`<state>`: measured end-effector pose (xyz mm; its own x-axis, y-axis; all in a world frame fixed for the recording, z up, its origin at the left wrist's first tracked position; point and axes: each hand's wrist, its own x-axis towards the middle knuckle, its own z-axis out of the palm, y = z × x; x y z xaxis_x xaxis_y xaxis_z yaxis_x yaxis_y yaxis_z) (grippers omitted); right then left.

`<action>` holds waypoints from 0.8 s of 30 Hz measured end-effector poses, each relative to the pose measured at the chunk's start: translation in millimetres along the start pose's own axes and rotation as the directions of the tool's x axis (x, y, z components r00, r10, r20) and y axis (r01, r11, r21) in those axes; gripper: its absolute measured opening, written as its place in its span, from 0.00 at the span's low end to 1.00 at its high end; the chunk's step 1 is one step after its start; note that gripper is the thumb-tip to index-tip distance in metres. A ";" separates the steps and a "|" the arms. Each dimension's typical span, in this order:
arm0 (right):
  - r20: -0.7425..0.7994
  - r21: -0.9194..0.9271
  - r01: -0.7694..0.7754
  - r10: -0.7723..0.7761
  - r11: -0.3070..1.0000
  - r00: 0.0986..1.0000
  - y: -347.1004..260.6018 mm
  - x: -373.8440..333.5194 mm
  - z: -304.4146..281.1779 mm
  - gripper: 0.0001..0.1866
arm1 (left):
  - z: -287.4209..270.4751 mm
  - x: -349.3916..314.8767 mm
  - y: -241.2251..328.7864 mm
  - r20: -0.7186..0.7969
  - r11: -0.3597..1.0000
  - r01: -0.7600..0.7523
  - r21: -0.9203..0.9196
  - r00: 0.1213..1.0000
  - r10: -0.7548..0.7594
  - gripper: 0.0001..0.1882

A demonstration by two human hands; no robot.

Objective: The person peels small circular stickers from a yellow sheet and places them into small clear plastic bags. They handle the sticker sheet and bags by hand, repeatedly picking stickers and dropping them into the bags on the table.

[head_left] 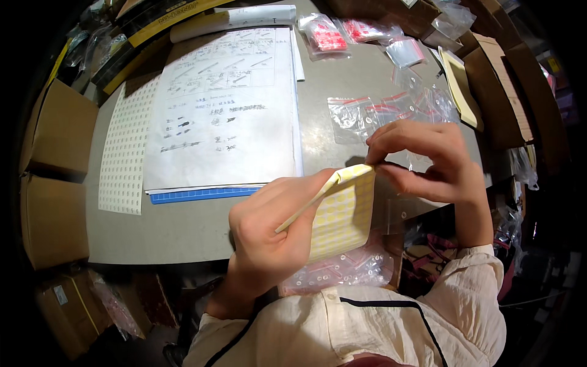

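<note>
A bent sheet of yellow round stickers point(340, 211) hangs above the table's front edge. My left hand point(272, 223) is closed round its left side, with the top edge folded over. At the sheet's upper right corner, the thumb and index finger of my right hand point(428, 160) are pinched together. Whether a single sticker is between those fingertips is too small to tell. Beyond my right hand lie several small clear zip bags point(350, 116) with red strips, some bearing little round labels. Below the sheet, more labelled bags point(348, 269) are heaped close to my body.
Handwritten papers point(226, 140) lie over a blue board point(202, 194), beside a white sticker sheet point(125, 153). Packs of bags point(324, 35) rest at the back. Cardboard boxes stand left point(58, 125) and right point(504, 85). A yellowish pad point(460, 88) leans near the right box.
</note>
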<state>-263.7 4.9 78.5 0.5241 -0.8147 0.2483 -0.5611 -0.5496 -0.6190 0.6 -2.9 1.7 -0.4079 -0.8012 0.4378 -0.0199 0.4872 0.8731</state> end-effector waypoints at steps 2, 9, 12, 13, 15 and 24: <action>-0.015 0.044 -0.036 0.037 0.998 0.999 0.8 -0.2 -0.7 0.06 | 1.1 0.5 -2.2 -0.004 1.000 -0.030 0.005 1.000 0.030 0.20; -0.122 0.043 -0.086 0.091 0.995 0.988 -2.9 3.4 0.1 0.06 | 2.0 -0.1 -3.0 -0.036 0.999 -0.036 0.010 0.999 0.037 0.19; -0.288 -0.149 0.062 -0.103 0.987 0.952 -14.3 12.6 11.7 0.05 | 5.8 -2.3 -11.8 -0.091 0.998 -0.066 0.022 0.994 0.068 0.19; -0.257 -0.228 0.127 -0.185 0.965 0.948 -25.3 16.9 15.5 0.05 | 8.3 -3.2 -14.9 -0.108 0.996 -0.081 0.027 0.991 0.084 0.19; -0.199 -0.341 0.261 -0.341 0.903 0.919 -42.6 25.0 29.7 0.06 | 6.9 -2.0 -12.3 -0.095 1.000 -0.005 0.021 0.995 0.007 0.16; -0.122 -0.244 0.379 -0.416 0.893 0.901 -55.2 25.5 64.2 0.11 | -1.1 -0.3 0.9 0.005 0.997 0.060 0.045 0.998 -0.060 0.17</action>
<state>-178.3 26.3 71.2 0.6276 -0.5280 0.5721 -0.4584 -0.8446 -0.2766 1.7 -2.7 2.6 -0.4103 -0.8273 0.3837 -0.0856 0.4539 0.8870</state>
